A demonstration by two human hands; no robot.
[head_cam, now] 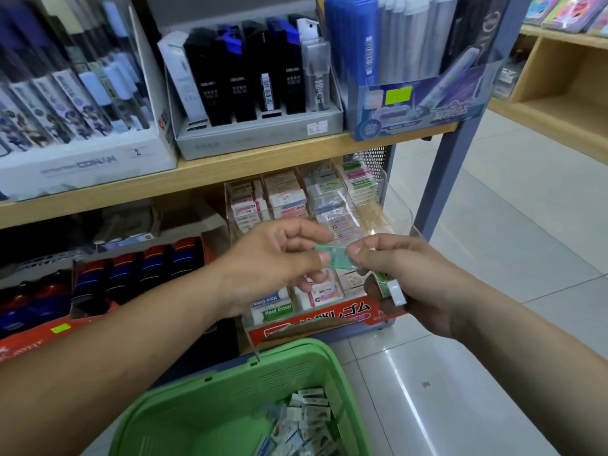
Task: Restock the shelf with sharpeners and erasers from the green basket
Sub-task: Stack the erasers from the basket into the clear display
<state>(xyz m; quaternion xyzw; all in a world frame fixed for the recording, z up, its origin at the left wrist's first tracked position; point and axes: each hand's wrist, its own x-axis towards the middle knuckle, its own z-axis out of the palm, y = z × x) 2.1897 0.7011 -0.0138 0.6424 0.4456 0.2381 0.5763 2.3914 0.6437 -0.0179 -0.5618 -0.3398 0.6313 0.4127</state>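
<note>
My left hand [273, 261] and my right hand [404, 271] meet in front of the clear eraser display [312, 205] on the lower shelf. Both pinch a small green eraser [335, 256] between thumb and fingers, one at each end. My right hand also grips a green and white eraser [391, 287] lower in its palm. The green basket [204, 409] sits below my arms, with several small wrapped erasers [306, 419] heaped in its right corner. The display's compartments hold stacked erasers in pink, white and green sleeves.
A wooden shelf board [230, 169] runs just above the display, carrying boxes of pens [250, 87]. Red and blue items [138, 268] fill the lower shelf at left. A blue upright post [460, 143] stands at right, with tiled floor [493, 258] and another wooden shelf unit [559, 93] beyond.
</note>
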